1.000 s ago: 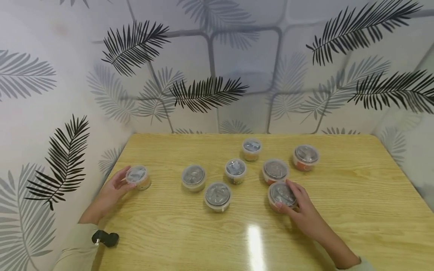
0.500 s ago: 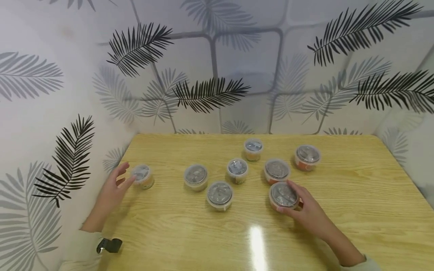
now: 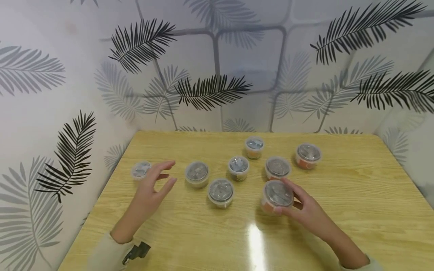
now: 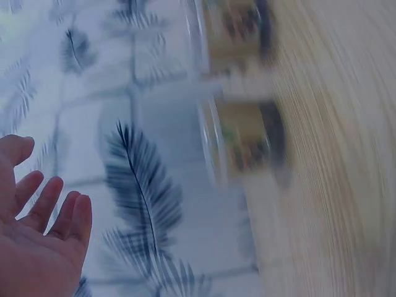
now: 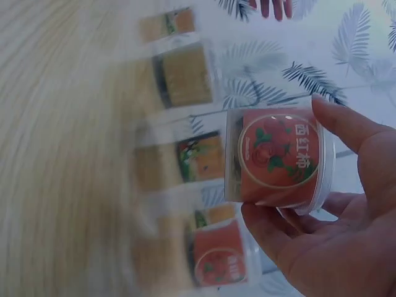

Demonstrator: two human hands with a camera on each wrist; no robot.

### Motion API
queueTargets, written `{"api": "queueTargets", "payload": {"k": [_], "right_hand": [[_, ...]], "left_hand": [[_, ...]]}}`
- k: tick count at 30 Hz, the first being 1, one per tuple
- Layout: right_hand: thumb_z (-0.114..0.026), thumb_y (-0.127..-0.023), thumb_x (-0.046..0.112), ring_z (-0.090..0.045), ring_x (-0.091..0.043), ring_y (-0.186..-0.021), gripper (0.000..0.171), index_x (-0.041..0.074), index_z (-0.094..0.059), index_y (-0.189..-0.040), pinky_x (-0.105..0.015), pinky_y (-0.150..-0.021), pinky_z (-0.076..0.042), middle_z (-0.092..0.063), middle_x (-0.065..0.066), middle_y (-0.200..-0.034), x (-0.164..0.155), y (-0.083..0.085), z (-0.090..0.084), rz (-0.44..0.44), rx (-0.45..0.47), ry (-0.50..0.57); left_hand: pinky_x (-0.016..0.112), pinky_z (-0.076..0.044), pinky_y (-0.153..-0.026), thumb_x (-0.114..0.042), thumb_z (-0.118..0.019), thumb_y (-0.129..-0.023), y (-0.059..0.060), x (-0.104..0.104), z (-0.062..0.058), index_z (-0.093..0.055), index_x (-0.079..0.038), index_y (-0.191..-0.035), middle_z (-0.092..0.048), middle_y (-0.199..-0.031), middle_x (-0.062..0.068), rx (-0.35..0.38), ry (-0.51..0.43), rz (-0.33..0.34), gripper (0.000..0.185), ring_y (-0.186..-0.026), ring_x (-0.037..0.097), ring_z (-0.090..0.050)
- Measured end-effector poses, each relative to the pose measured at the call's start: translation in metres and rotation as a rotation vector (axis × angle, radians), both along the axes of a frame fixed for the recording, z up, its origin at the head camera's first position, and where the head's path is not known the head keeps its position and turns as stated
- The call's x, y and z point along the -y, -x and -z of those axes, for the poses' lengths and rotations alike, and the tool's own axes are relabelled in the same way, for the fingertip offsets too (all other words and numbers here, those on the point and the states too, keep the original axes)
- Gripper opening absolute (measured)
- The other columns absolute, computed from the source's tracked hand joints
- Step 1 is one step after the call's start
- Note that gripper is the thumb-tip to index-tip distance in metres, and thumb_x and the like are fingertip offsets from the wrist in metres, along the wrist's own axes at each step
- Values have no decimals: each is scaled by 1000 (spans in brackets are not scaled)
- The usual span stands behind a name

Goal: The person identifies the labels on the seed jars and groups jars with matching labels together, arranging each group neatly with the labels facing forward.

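Fingers [image 3: 290,188] of the right hand [image 3: 306,212] grip the red-labelled tub [image 3: 277,195]; left hand [image 3: 150,190] hovers spread.

This looks like a small staged recording booth rather than a lived-in room — a light wooden table [image 3: 356,210] is boxed in on three sides by panels [image 3: 40,113] covered in palm-leaf wallpaper, with no furniture or household fittings in sight. Eight near-identical little lidded plastic tubs [image 3: 220,191] are spread over the tabletop — a tidy, arranged layout. The red label on one tub [image 5: 278,156] carries Chinese characters.
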State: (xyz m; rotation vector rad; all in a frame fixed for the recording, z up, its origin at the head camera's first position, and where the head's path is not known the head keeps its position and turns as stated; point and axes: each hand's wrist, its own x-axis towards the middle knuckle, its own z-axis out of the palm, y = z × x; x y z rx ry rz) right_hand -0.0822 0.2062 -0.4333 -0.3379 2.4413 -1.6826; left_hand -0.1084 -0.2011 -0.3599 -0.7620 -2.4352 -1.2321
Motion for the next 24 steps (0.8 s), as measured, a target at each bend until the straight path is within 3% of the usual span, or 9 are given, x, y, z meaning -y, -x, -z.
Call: {"api": "queueTargets", "payload": {"k": [4, 11, 17, 20, 24], "right_hand": [[-71, -83, 19, -34, -28, -129, 78, 30, -26, -146, -31, -97, -40, -29, 0, -147, 8, -7, -16, -85, -37, 72], [-73, -81, 13, -34, -17, -130, 80, 24, -28, -146, -18, -98, -36, -29, -1, -148, 25, -24, -33, -177, -82, 127], [-73, -81, 11, -35, -13, -129, 79, 24, -30, -146, -21, -99, -36, -35, -1, -145, 37, -33, -38, -207, -124, 136], [-73, -80, 11, -34, -14, -130, 78, 24, -31, -145, -21, -99, -35, -35, -1, -145, 41, -34, -39, -202, -127, 136], [-73, -81, 11, -34, -13, -130, 78, 22, -31, -145, -20, -99, -34, -34, -2, -145, 43, -35, -39, -197, -109, 145]], "left_hand": [[39, -46, -90, 6, -57, -88, -10, -35, -1, -46, 7, -128, -49, -128, 16, 60, -43, 158, 41, -116, 25, -47], [39, -46, -92, -1, -55, -92, -8, -82, 36, -39, -3, -136, -43, -133, 10, 154, -111, 409, 47, -117, 28, -45], [38, -41, -98, -21, -50, -97, -18, -110, 47, -30, -9, -142, -36, -139, 6, 285, -163, 580, 51, -125, 22, -39], [38, -40, -99, -25, -50, -97, -25, -119, 44, -28, -7, -143, -36, -139, 8, 294, -175, 608, 54, -125, 23, -38], [36, -38, -101, -27, -56, -94, -32, -126, 45, -28, -10, -143, -38, -138, 4, 300, -193, 566, 59, -124, 21, -39]]}}
